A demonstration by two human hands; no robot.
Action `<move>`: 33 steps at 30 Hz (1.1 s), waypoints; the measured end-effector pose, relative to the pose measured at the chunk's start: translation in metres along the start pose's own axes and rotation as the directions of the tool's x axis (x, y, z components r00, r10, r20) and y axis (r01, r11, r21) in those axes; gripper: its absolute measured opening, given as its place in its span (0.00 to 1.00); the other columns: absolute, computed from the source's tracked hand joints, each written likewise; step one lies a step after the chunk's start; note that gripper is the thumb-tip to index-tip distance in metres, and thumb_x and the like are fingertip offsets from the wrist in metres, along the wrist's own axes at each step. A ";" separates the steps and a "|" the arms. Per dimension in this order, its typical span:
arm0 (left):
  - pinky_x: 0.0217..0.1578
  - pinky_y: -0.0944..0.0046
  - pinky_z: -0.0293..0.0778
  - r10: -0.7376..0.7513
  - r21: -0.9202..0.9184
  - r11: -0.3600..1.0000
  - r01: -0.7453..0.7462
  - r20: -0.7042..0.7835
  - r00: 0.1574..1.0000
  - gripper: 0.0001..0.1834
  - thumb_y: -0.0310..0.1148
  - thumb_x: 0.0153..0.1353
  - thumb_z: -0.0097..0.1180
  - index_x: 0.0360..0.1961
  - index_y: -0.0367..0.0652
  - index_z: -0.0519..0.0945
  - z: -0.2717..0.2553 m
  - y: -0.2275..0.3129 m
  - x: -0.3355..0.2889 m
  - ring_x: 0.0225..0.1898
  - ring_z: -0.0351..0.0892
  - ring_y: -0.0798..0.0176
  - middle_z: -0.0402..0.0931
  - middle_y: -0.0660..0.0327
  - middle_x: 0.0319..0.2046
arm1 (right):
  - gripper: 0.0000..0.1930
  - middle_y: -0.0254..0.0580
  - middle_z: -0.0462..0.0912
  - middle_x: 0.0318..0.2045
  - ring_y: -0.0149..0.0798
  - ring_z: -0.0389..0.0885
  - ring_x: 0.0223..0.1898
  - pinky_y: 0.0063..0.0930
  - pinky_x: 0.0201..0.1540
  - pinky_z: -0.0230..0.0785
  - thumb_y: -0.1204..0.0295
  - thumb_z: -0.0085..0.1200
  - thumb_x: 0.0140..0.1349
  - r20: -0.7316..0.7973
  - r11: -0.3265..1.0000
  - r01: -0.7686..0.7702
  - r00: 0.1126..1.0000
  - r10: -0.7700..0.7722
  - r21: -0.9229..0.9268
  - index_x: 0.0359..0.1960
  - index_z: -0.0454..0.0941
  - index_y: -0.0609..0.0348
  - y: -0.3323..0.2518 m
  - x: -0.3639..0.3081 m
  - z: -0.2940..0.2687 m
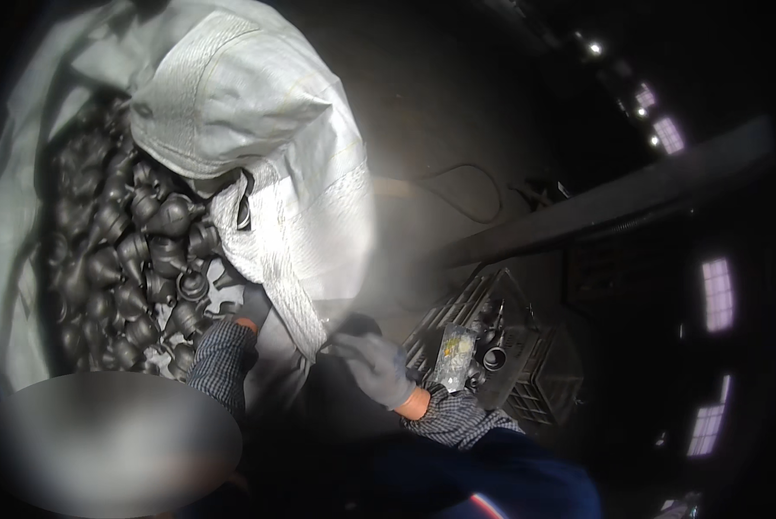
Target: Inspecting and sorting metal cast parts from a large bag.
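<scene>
A large white woven bag (319, 225) stands at the left, its mouth full of dark grey, bulb-shaped metal parts (167, 216) with narrow necks. My left hand (255, 307), in a dark grey glove, reaches to the bag's near inner edge beside the parts. Its fingers are lost in shadow, so I cannot make out whether it holds one. My right hand (375, 365), in a grey glove, is outside the bag near the lower end of a white strap (293, 311). Its fingers are loosely stretched toward the strap, and a dark rounded shape (359, 326) shows just beyond them.
On the right, a crate (535, 376) stands by a pale, stained flat piece (454, 356) and several metal parts (494, 358). A long dark beam (613, 203) slants across the right side. A cable or hose (491, 186) loops on the floor. A blurred oval covers the lower left.
</scene>
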State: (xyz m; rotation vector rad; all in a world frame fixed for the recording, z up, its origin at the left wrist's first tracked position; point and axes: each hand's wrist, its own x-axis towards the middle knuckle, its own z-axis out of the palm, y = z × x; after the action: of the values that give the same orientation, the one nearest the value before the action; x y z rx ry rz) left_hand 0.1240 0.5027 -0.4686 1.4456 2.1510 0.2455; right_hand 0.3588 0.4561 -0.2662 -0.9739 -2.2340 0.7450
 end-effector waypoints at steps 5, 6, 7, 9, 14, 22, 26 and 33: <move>0.43 0.54 0.73 -0.042 0.049 0.998 0.041 0.019 0.999 0.18 0.36 0.49 0.55 0.39 0.33 0.79 0.005 0.004 0.004 0.40 0.78 0.44 0.79 0.44 0.37 | 0.19 0.40 0.81 0.28 0.43 0.79 0.28 0.31 0.30 0.71 0.81 0.55 0.48 0.060 0.998 -0.055 0.997 0.056 -0.012 0.44 0.79 0.55 0.003 0.001 -0.001; 0.43 0.54 0.73 -0.042 0.050 0.998 0.041 0.017 0.999 0.18 0.35 0.49 0.55 0.39 0.33 0.79 0.006 0.005 0.004 0.40 0.78 0.44 0.79 0.44 0.37 | 0.19 0.40 0.81 0.28 0.43 0.79 0.28 0.31 0.30 0.71 0.81 0.55 0.48 0.067 0.999 -0.040 0.997 0.041 -0.015 0.44 0.79 0.55 0.003 0.000 -0.001; 0.43 0.53 0.73 -0.045 0.051 0.998 0.044 0.018 0.999 0.18 0.35 0.49 0.55 0.38 0.33 0.79 0.006 0.004 0.004 0.40 0.78 0.44 0.79 0.44 0.37 | 0.19 0.40 0.81 0.28 0.43 0.79 0.28 0.31 0.30 0.71 0.81 0.55 0.48 0.064 0.999 -0.030 0.997 0.032 -0.027 0.44 0.79 0.55 0.003 0.000 -0.001; 0.43 0.53 0.73 -0.050 0.046 0.998 0.050 0.019 0.999 0.18 0.35 0.49 0.55 0.38 0.33 0.79 0.006 0.004 0.003 0.40 0.78 0.44 0.79 0.44 0.37 | 0.19 0.39 0.81 0.29 0.43 0.79 0.28 0.32 0.31 0.71 0.81 0.55 0.48 0.063 0.999 -0.017 0.998 0.019 -0.038 0.44 0.79 0.55 0.003 -0.001 0.000; 0.43 0.53 0.73 -0.052 0.044 0.998 0.052 0.004 0.999 0.17 0.34 0.49 0.54 0.37 0.33 0.79 0.003 0.005 -0.003 0.40 0.78 0.43 0.79 0.44 0.36 | 0.16 0.41 0.76 0.25 0.44 0.78 0.27 0.34 0.29 0.69 0.74 0.58 0.50 0.014 1.000 -0.001 1.000 0.001 -0.007 0.44 0.79 0.55 0.003 0.001 0.002; 0.43 0.52 0.72 -0.060 0.042 0.997 0.061 -0.013 0.998 0.16 0.33 0.48 0.53 0.36 0.33 0.79 0.002 0.007 -0.014 0.40 0.78 0.43 0.79 0.43 0.36 | 0.16 0.41 0.76 0.26 0.45 0.78 0.28 0.35 0.30 0.69 0.74 0.58 0.51 0.027 0.998 -0.001 1.000 0.002 -0.060 0.44 0.78 0.54 0.001 -0.004 -0.004; 0.43 0.52 0.72 -0.059 0.049 0.997 0.059 -0.011 0.998 0.16 0.32 0.48 0.52 0.36 0.33 0.79 0.003 0.008 -0.014 0.39 0.78 0.43 0.79 0.43 0.35 | 0.17 0.41 0.76 0.26 0.45 0.78 0.28 0.35 0.30 0.69 0.74 0.57 0.50 0.009 0.997 -0.008 1.000 0.009 -0.080 0.44 0.78 0.54 0.004 -0.004 -0.002; 0.43 0.52 0.72 -0.066 0.058 0.996 0.067 -0.026 0.998 0.15 0.31 0.48 0.51 0.35 0.33 0.79 0.007 0.013 -0.011 0.39 0.78 0.42 0.79 0.43 0.35 | 0.19 0.40 0.76 0.26 0.44 0.78 0.28 0.35 0.31 0.69 0.75 0.57 0.49 0.006 0.998 0.009 1.000 -0.009 -0.061 0.46 0.77 0.53 0.010 -0.004 -0.005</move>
State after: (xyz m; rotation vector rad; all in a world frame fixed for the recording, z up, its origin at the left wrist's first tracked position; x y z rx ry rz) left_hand 0.1410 0.4968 -0.4656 1.4070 2.2384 0.1773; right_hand 0.3689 0.4599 -0.2712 -0.9916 -2.2763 0.6799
